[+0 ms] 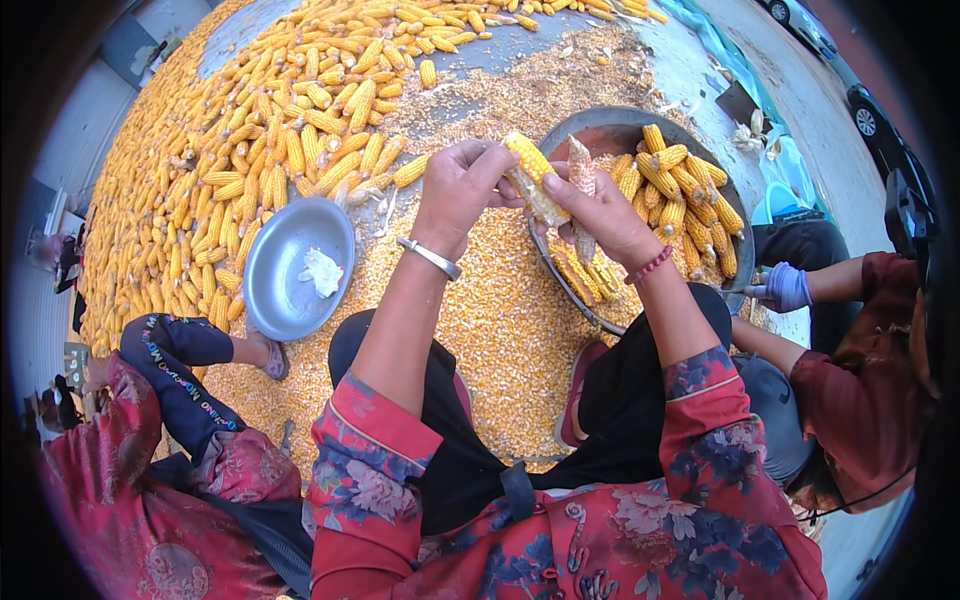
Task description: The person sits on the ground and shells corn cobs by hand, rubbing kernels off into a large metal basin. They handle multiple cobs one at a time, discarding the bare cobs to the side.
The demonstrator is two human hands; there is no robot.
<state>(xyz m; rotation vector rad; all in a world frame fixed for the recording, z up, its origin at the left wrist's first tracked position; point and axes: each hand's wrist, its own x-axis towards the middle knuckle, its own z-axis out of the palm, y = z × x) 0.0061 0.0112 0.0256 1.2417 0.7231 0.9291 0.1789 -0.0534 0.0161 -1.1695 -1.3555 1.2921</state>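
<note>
Between my hands is a partly shelled corn cob (534, 166), yellow kernels on its upper side and bare pith below. My left hand (474, 184) grips its upper end, with a silver bangle on the wrist. In my right hand (600, 206) is a bare, stripped cob (581, 172), pressed alongside the partly shelled one; the right thumb lies on the kernels. Just under the right hand, a wide round metal pan (574, 124) holds many yellow corn ears (675, 187), some with rows of kernels removed. Loose kernels (480, 322) cover the ground between my feet.
A grey metal basin (259, 300) with a white glove (322, 272) stands left. A large heap of corn ears (217, 180) spreads behind it. One person (135, 480) sits at left; another, with a gloved hand (784, 287), sits at right by the pan. Cars (874, 116) stand far right.
</note>
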